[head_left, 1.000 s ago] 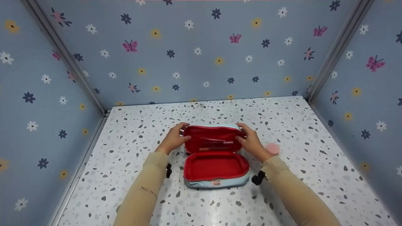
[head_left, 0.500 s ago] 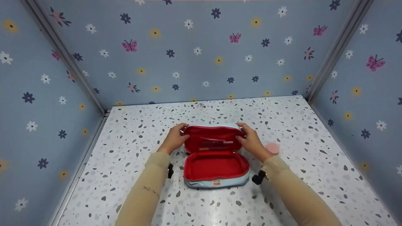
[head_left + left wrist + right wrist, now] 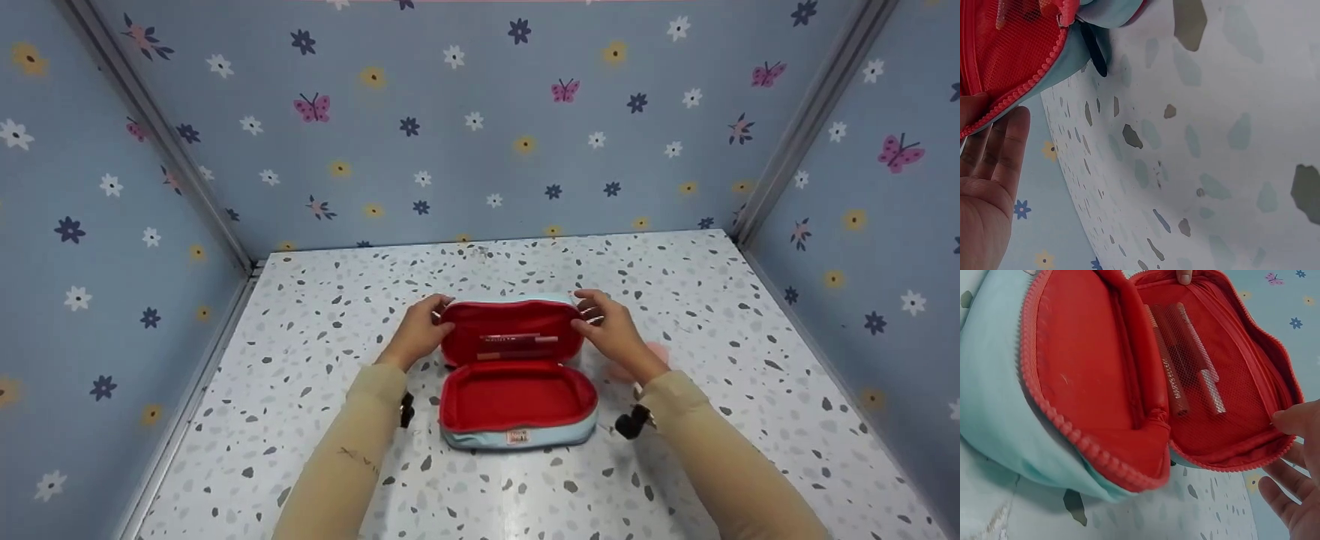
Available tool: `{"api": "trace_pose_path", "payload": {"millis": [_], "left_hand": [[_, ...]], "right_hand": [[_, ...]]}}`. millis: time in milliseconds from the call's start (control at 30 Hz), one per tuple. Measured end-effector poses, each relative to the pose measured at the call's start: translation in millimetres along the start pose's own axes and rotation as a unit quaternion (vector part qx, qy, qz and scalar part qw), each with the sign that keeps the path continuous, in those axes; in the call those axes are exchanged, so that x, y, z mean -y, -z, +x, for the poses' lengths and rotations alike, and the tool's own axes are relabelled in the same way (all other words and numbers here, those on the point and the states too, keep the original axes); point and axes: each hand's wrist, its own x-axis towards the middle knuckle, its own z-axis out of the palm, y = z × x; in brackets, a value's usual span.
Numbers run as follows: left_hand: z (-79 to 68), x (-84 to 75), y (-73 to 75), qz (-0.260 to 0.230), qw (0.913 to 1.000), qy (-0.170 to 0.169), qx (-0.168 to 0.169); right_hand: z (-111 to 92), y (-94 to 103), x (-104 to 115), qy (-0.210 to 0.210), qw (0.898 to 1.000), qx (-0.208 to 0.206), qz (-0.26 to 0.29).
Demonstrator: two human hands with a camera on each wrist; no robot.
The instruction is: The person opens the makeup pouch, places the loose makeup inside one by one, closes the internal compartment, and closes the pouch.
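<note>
A light-blue pencil case with red lining lies unzipped, its lid raised at the back. Behind the lid's red mesh are several slim pen-like sticks; one bears lettering. The left hand grips the lid's left edge, thumb inside and fingers outside, as the left wrist view shows. At the lid's right edge is the right hand. Its thumb presses on the inside by the zipper in the right wrist view, while its other fingers lie loosely behind. The case's lower compartment shows only red lining.
A round pink object lies on the table right of the case, partly hidden by the right wrist. The speckled white table meets flower-patterned panels at the back and sides. A dark zipper pull hangs at the case's side.
The right hand has shifted a little to the right, its thumb going from inside the lid out to the edge. The wrist now covers more of the pink object. The left hand stays put.
</note>
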Motion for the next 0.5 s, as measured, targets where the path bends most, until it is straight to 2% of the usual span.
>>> {"api": "trace_pose_path", "payload": {"millis": [200, 500], "left_hand": [[-1.0, -1.0, 0.6, 0.009, 1.0, 0.0, 0.0], [-2.1, -1.7, 1.8, 0.017, 0.9999, -0.001, -0.002]], "right_hand": [[-4, 9.4, -1, 0.014, 1.0, -0.007, -0.015], [-12, 27.1, -5, 0.011, 0.999, -0.011, -0.039]]}}
